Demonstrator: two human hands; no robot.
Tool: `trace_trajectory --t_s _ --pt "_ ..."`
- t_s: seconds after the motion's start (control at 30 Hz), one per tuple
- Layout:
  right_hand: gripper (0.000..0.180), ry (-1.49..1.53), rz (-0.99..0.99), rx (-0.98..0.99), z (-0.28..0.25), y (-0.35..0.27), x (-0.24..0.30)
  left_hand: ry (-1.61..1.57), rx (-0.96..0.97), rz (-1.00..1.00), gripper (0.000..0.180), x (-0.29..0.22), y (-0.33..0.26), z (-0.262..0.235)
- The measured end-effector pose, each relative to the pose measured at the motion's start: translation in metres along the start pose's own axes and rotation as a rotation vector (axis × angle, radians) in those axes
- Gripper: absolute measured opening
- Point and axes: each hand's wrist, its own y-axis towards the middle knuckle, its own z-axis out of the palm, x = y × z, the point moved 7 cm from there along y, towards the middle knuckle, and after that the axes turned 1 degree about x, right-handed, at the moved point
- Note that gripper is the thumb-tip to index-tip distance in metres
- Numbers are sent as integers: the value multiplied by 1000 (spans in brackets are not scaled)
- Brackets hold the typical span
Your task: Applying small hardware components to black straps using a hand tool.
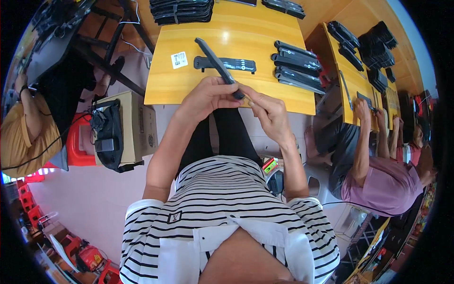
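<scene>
My left hand (208, 97) is closed around the lower part of a long, narrow black strip (213, 57), which tilts up and away to the left over the table's near edge. My right hand (267, 111) pinches at the strip's near end, its fingertips close to those of my left hand; anything small between them is hidden. Just beyond lies a flat black printed piece (227, 64) with two small tabs on its near side, partly covered by the raised strip. A white square label (179, 60) with a printed code rests to its left.
Several black pieces (295, 64) lie in a row at the table's right. A banded black stack (182, 10) stands at the far left, another bundle (283, 7) at the far right. A cardboard box (137, 120) is left of my legs. Co-workers sit on both sides.
</scene>
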Motion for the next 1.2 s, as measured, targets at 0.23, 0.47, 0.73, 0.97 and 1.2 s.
trace_trajectory --t_s 0.23,0.47,0.73,0.97,1.2 --pt "32 -80 -34 1 -4 0 -6 124 -145 -6 30 7 1 7" --pt "30 266 226 67 -3 -3 -14 689 -284 177 24 -12 -8 20" --pt "30 485 289 194 -6 -4 -25 649 -103 244 18 -10 -7 27" --pt "32 708 386 188 -1 -5 -30 546 -160 213 26 -9 -9 26" --pt "23 168 1 -72 -13 8 -9 668 -318 301 23 -16 -9 27"
